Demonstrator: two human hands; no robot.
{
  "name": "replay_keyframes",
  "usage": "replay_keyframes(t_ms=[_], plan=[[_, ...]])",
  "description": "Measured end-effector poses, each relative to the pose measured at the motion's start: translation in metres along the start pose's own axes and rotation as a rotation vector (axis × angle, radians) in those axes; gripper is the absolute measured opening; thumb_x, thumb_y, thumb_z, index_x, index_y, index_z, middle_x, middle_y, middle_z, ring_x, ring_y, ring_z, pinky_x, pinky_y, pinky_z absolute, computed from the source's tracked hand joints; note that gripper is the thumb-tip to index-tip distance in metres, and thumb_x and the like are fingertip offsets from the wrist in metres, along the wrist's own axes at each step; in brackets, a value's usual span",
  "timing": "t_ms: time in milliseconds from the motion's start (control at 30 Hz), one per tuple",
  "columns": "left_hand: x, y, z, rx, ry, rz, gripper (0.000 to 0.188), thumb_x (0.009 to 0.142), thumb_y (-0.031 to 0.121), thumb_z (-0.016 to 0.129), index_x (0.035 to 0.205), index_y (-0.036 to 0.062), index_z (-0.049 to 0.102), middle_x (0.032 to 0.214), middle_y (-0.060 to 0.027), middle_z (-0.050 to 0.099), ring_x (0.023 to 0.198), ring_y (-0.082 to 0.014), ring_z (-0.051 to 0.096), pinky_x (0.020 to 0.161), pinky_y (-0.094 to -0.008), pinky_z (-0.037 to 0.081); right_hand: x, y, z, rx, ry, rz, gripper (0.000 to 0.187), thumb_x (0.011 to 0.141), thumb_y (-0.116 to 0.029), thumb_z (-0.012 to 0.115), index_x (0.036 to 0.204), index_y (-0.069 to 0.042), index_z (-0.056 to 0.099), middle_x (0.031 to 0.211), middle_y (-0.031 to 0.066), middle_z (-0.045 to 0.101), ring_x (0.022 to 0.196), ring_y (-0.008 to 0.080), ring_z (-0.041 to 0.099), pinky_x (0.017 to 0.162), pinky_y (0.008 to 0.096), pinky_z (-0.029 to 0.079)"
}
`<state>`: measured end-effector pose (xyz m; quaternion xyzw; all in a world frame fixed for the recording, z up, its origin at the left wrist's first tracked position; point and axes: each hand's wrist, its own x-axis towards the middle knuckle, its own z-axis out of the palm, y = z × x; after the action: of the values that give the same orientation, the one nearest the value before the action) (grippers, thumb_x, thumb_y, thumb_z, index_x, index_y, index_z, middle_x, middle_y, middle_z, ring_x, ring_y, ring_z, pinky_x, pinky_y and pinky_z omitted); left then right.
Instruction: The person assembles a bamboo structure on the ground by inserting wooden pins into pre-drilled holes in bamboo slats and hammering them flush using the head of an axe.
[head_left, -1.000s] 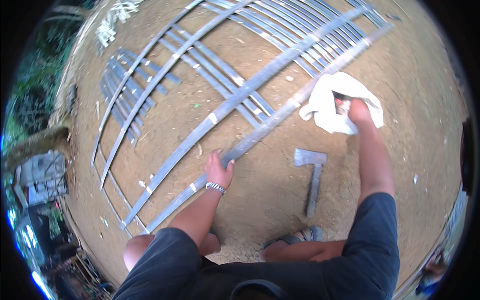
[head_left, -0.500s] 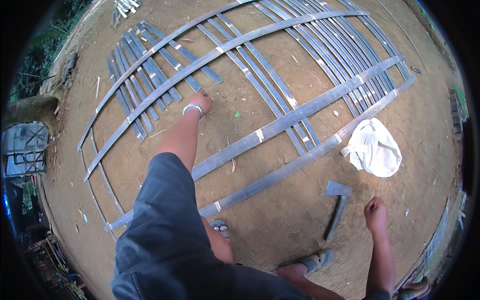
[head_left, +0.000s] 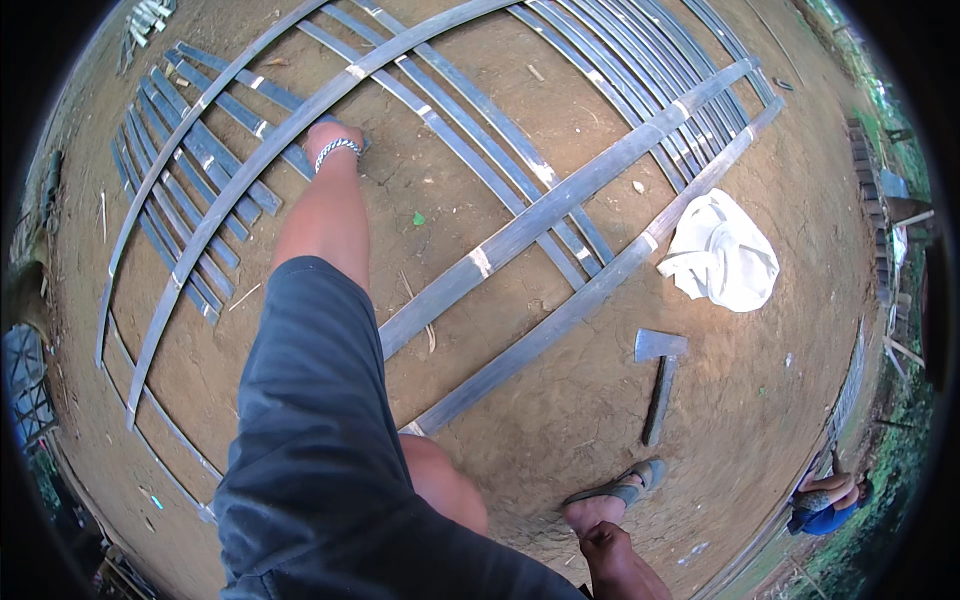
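My left hand [head_left: 338, 140], with a braided bracelet at its wrist, reaches down onto the near end of a dark bamboo slat [head_left: 283, 94]. Its fingers look closed on the slat, though my hand partly hides them. That slat lies under a long curved bamboo strip [head_left: 325, 95]. Low in the picture, my right hand [head_left: 607, 542] is curled beside my sandaled foot [head_left: 610, 500], with no object visible in it. A hatchet [head_left: 657, 385] with a broad metal head and dark handle lies on the dirt beyond that foot.
More slats [head_left: 205, 160] fan out at the left, and several lie close together [head_left: 640, 75] at the far right. Two wide strips [head_left: 520, 230] cross the frame diagonally. A crumpled white cloth bag [head_left: 725, 255] lies right. Another person [head_left: 832, 500] sits at the right edge.
My left hand has moved farther out and left, onto the slat's end. My right hand has come down and left, from beside the hatchet to near my foot. The view has shifted.
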<state>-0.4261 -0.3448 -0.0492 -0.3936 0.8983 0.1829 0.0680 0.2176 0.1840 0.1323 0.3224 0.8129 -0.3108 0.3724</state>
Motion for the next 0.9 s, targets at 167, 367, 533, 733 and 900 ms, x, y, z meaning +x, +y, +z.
replay_keyframes(t_ms=[167,367,533,733,900], plan=[[-0.010,0.004,0.012,-0.009,-0.033,0.013,0.060,0.081,0.043,0.077,0.122,-0.0009,0.071,0.137,-0.0204,0.064,0.126,-0.0343,0.063,0.107,-0.0420,0.049,0.010,-0.010,-0.004,-0.019,0.052,0.037,0.011,0.077,-0.002,0.075,0.074,-0.005,0.065,0.071,0.0072,0.068,0.067,0.0104,0.062,0.063,0.0282,0.051],[-0.004,-0.015,0.026,-0.017,-0.031,-0.015,0.043,0.081,0.042,0.070,0.080,-0.0001,0.077,0.074,-0.0108,0.075,0.075,-0.0228,0.074,0.078,-0.0369,0.057,0.022,-0.031,-0.019,-0.004,0.075,0.087,0.010,0.078,-0.003,0.074,0.074,-0.004,0.065,0.070,0.0060,0.067,0.066,0.0121,0.062,0.064,0.0301,0.052],[-0.104,0.003,0.038,-0.222,-0.241,0.003,0.042,0.078,0.039,0.074,0.088,-0.0011,0.075,0.088,-0.0162,0.072,0.080,-0.0292,0.070,0.079,-0.0384,0.056,0.032,-0.038,-0.020,0.071,0.038,-0.002,0.010,0.079,-0.005,0.074,0.076,-0.002,0.064,0.072,0.0081,0.068,0.067,0.0138,0.063,0.065,0.0309,0.052],[-0.189,-0.024,0.034,-0.281,-0.451,0.108,0.053,0.080,0.049,0.077,0.066,-0.0014,0.071,0.057,-0.0122,0.068,0.050,-0.0224,0.067,0.065,-0.0353,0.057,0.056,-0.069,-0.024,0.152,-0.006,-0.101,0.008,0.077,-0.001,0.072,0.075,-0.001,0.064,0.071,0.0120,0.067,0.063,0.0189,0.063,0.062,0.0344,0.053],[-0.134,-0.003,0.011,-0.255,0.026,-0.055,0.070,0.078,0.040,0.083,0.122,-0.0075,0.056,0.118,-0.0297,0.069,0.113,-0.0427,0.067,0.098,-0.0454,0.052,0.077,-0.048,-0.030,0.000,0.007,-0.151,0.010,0.078,-0.006,0.074,0.077,-0.002,0.065,0.074,0.0097,0.068,0.069,0.0176,0.066,0.066,0.0326,0.053]])
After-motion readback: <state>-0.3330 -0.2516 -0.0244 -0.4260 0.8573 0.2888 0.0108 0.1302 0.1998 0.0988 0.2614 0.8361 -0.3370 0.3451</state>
